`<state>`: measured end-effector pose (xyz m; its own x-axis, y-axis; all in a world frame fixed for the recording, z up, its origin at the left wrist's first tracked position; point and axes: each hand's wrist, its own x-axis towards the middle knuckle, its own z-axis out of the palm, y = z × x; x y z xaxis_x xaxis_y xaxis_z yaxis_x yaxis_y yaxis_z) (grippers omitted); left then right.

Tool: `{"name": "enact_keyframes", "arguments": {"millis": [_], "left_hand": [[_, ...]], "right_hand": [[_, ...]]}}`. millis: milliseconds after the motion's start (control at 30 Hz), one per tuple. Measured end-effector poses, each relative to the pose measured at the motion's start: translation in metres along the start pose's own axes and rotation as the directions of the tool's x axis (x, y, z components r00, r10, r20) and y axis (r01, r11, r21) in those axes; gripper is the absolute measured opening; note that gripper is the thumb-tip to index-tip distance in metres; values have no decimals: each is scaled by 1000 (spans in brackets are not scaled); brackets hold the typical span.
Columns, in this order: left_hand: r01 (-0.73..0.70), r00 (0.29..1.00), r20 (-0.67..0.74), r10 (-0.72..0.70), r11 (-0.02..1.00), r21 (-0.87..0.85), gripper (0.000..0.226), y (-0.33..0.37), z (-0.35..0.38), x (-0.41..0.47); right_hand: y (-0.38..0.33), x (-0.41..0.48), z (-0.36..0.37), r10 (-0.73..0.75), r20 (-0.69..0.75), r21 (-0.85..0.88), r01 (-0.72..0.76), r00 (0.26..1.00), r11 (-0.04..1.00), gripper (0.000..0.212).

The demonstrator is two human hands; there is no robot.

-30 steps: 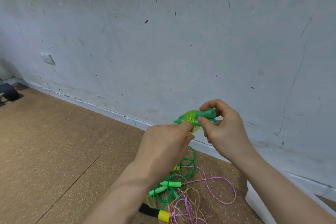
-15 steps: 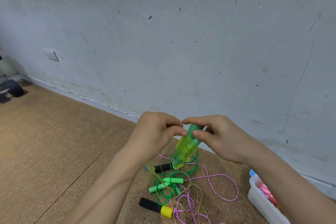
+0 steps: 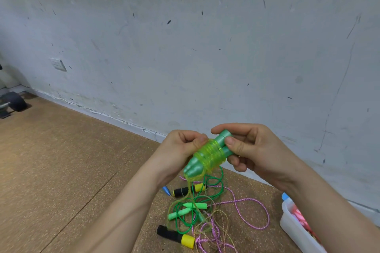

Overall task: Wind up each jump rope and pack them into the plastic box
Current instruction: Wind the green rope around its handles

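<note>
Most of what you face is a pale, scuffed wall [image 3: 185, 47] meeting a brown cork floor [image 3: 61, 170] along a chipped white skirting. A socket plate [image 3: 58, 64] sits low on the wall at the left, and a dark wheel [image 3: 16, 101] rests on the floor at the far left.

Half a second ago you held the bundle steeper, its tips pointing almost straight down. Now it lies slanted, tips to the lower left. A second ago it was level and higher against the wall. More of the box shows than before.

Your left hand [image 3: 181, 154] has its fingers curled, pinching the upper edge of the yellow-green rope [image 3: 210, 155], which is wound in tight coils round the pair of green handles [image 3: 194, 167]. Your right hand [image 3: 253, 150] grips the handles' butt ends between thumb and curled fingers. The bundle is in the air between your hands, above the pile, and a loose tail of the rope hangs from it towards the floor.

Tangled below lie a green rope [image 3: 223, 181] with light green handles [image 3: 194, 205], a pink rope [image 3: 253, 199], two black-and-yellow handles [image 3: 175, 236] and a blue tip [image 3: 166, 190]. The plastic box [image 3: 296, 226] stands at the lower right, well apart from the bundle. Your right forearm covers much of it. Something pink [image 3: 300, 217] inside may be a wound rope, though too little shows to be sure.
</note>
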<state>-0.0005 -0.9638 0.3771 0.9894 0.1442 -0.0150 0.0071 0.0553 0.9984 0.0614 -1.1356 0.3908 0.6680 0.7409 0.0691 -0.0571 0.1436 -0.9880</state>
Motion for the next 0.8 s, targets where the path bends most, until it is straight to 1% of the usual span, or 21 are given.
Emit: {"name": "enact_keyframes", "arguments": {"millis": [100,133,167,233,333,367,400,433,467,500,533,567,600,633,667,700,733,767,800], "left_hand": [[66,998,-9,-68,990,-125,47,-4,9,1],[87,996,-15,-91,980,-181,52,-5,12,2],[100,994,-24,-109,967,-235,53,-6,14,3],[96,993,-38,-113,948,-303,47,-10,18,4],[97,992,-47,-116,951,-293,36,-23,27,3],[100,992,-52,-117,963,-249,30,-29,29,3],[90,993,-60,-101,983,-161,26,-33,32,1],[63,996,-68,-64,998,-13,24,-35,35,0],[11,997,-73,3,980,196,23,-35,37,-3],[-64,993,-56,100,891,450,23,-35,38,-3],[-144,981,6,196,702,697,23,-32,39,-5],[-210,960,97,262,447,870,25,-28,39,-7],[-262,932,178,316,246,933,25,-24,38,-10],[-298,904,253,346,84,951,22,-19,37,-11],[-324,881,318,351,-45,945,19,-16,35,-11],[-337,864,360,353,-128,933,18,-13,31,-11],[-352,838,383,388,-152,924,18,-11,28,-10],[-366,808,391,440,-146,919,17,-11,24,-8],[-383,784,387,485,-112,917,18,-11,20,-7]], "right_hand": [[0,-1,-2,-28,-40,64,31,999,997,31],[0,-1,-1,-38,-50,68,41,998,997,30],[0,-2,0,-47,-62,71,51,997,996,28],[1,-2,2,-64,-102,86,73,993,994,24],[3,2,3,-79,-225,116,107,971,987,17],[3,3,1,-82,-279,147,127,957,981,18],[3,4,-1,-85,-331,174,149,940,973,19],[3,5,-3,-94,-384,156,165,919,974,19],[4,6,-5,-113,-434,81,163,894,983,19],[6,8,-7,-140,-479,-34,141,867,989,20],[10,10,-8,-174,-515,-159,106,839,982,19],[13,12,-8,-219,-538,-278,74,814,958,18],[17,13,-8,-286,-534,-407,55,795,912,17],[20,13,-7,-361,-499,-538,45,788,842,17],[22,13,-6,-416,-443,-650,34,794,759,19],[24,12,-6,-439,-387,-727,25,811,687,21],[25,12,-6,-434,-347,-772,10,832,636,22],[24,12,-7,-415,-318,-804,-11,852,594,22],[22,11,-7,-392,-290,-829,-24,873,559,22]]}}
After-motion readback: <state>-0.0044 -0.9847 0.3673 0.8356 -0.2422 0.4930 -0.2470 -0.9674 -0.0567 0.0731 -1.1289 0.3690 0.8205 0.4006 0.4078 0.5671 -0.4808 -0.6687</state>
